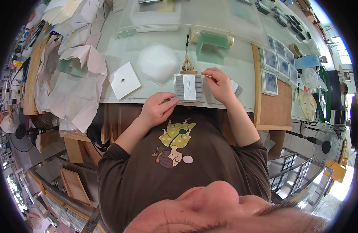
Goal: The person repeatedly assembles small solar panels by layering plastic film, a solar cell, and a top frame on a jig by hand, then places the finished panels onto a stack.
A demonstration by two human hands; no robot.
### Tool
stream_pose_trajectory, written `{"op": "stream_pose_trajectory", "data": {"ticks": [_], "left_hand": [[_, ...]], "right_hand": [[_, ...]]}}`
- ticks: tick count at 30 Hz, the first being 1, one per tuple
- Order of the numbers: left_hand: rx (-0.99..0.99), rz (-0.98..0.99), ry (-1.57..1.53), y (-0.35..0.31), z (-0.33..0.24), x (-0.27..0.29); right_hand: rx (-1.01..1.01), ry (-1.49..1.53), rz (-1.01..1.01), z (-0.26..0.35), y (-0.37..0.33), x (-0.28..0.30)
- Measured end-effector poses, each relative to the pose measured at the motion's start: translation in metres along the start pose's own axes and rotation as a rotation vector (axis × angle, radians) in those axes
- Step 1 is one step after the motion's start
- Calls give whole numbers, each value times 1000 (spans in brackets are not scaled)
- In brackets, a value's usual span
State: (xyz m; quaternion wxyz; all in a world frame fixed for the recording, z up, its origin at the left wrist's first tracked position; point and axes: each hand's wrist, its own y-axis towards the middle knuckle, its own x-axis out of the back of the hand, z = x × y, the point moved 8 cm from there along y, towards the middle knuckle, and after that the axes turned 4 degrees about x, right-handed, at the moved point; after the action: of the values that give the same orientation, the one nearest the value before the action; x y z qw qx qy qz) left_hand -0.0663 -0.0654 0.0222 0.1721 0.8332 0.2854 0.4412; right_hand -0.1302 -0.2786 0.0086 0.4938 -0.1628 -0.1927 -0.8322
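Note:
A square grey striped panel [180,88] with a white strip [189,87] down its middle lies near the table's front edge. My left hand [159,108] is at its lower left corner, with thumb and forefinger closed on the edge. At the upper right corner, my right hand [221,84] has its fingertips pinched together at the edge. Just beyond the panel lies a tan looped band [188,65] with a black cord. My right forearm partly covers another small grey striped piece [237,89].
A round of white foam sheet [158,62] and a white square block [125,80] are on the left. Green-tinted glass [212,47] stands behind. Crumpled white paper [83,83] covers the far left. Several dark square panels [269,59] are stacked past a wooden edge [257,85].

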Motion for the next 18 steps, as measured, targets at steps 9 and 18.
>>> {"op": "stream_pose_trajectory", "data": {"ticks": [9, 18], "left_hand": [[-15, 5, 9, -2, 2, -1], [-32, -15, 9, -3, 2, 0]], "right_hand": [[101, -200, 8, 13, -5, -6], [137, -254, -6, 18, -7, -8]]}}
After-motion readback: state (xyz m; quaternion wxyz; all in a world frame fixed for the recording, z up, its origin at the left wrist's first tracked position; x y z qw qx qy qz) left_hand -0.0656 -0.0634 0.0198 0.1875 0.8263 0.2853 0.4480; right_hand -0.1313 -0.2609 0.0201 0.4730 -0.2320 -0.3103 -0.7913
